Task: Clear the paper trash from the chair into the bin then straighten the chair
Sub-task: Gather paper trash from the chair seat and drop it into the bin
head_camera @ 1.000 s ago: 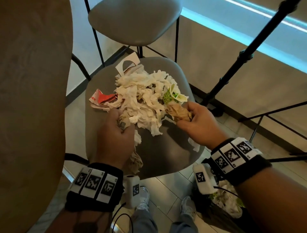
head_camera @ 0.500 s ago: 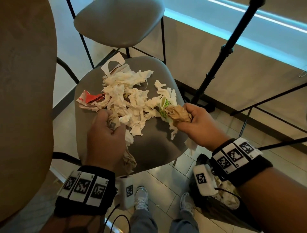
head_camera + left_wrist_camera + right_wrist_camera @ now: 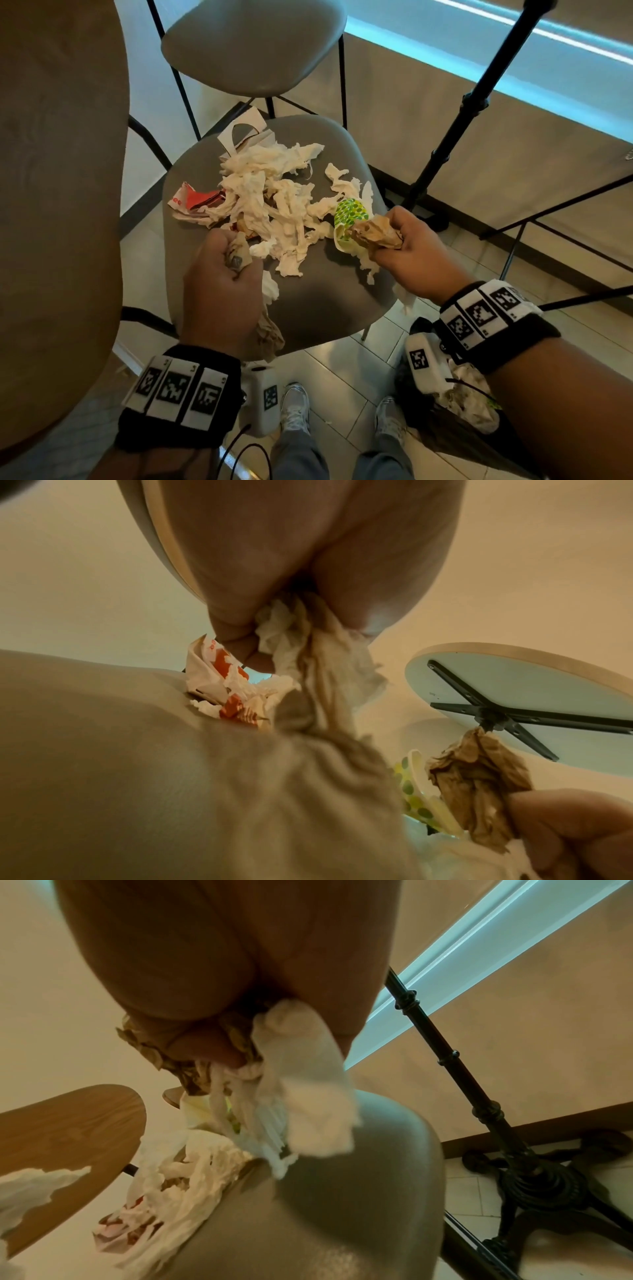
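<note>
A grey chair seat [image 3: 318,308] carries a heap of shredded white tissue [image 3: 270,202], a red-and-white wrapper [image 3: 193,202] and a white card piece [image 3: 239,133]. My left hand [image 3: 222,281] grips a bunch of brownish and white paper [image 3: 308,647] that trails below the fist over the seat's front edge. My right hand [image 3: 404,246] grips crumpled brown paper [image 3: 375,233] together with a green-dotted wrapper [image 3: 351,214] and white tissue [image 3: 308,1096], at the seat's right edge. A dark bin [image 3: 455,431] with tissue inside sits on the floor under my right wrist.
A round wooden table [image 3: 58,205] fills the left side. The chair's grey backrest [image 3: 253,44] stands behind the seat. A black table pedestal [image 3: 455,126] with a wide foot [image 3: 534,1177] stands to the right. My shoes [image 3: 294,407] are on the tiled floor below.
My right hand has drawn its brown paper and green-dotted wrapper rightward, away from the heap, stretching tissue strands. The left hand keeps its grip and has barely shifted.
</note>
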Demonstrator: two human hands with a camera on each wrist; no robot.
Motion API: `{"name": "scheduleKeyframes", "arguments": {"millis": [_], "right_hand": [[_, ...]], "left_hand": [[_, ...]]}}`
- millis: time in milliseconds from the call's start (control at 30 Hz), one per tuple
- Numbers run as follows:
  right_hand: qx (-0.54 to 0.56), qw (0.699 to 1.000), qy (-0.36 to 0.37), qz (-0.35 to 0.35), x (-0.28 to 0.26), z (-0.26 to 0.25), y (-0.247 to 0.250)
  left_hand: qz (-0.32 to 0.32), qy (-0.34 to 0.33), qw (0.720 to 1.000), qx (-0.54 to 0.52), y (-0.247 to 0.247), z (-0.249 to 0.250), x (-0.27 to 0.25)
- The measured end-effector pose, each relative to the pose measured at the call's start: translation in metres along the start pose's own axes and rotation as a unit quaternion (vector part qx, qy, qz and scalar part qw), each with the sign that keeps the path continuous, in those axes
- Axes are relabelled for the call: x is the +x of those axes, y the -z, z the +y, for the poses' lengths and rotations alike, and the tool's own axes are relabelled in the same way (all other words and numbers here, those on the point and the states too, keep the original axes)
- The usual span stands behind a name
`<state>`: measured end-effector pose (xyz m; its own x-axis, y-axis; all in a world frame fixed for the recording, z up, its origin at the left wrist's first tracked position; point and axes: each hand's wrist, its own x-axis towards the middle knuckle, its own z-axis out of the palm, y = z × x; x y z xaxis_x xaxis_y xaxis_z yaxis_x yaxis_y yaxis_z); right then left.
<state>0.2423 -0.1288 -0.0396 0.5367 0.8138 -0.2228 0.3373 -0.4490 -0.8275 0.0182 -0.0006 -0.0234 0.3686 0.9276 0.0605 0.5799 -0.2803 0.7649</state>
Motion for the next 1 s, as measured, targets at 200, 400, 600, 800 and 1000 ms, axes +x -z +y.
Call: {"name": "scheduleKeyframes", "arguments": {"millis": [200,400,600,800,1000], "right_hand": [[0.01,1.0,-0.002,-0.007,0.015,-0.007,0.001],[0.031,0.997,0.065,-0.039,0.036,-0.045,0.009],[0.094,0.982,0.162,-0.039,0.045,-0.107,0.015],[0.064,0.987,0.137,-0.05,0.029,-0.096,0.012],[0.178,0.979,0.102,-0.011,-0.01,-0.055,0.037]], "left_hand": [[-0.001,0.016,1.0,-0.006,0.0,0.0,0.002],[0.02,0.028,0.999,-0.001,0.002,0.006,0.006],[0.026,0.019,0.999,-0.013,0.006,0.008,0.007],[0.016,0.007,1.0,-0.015,0.01,0.002,0.003],[0.016,-0.009,1.0,-0.006,0.009,-0.001,-0.004]]}}
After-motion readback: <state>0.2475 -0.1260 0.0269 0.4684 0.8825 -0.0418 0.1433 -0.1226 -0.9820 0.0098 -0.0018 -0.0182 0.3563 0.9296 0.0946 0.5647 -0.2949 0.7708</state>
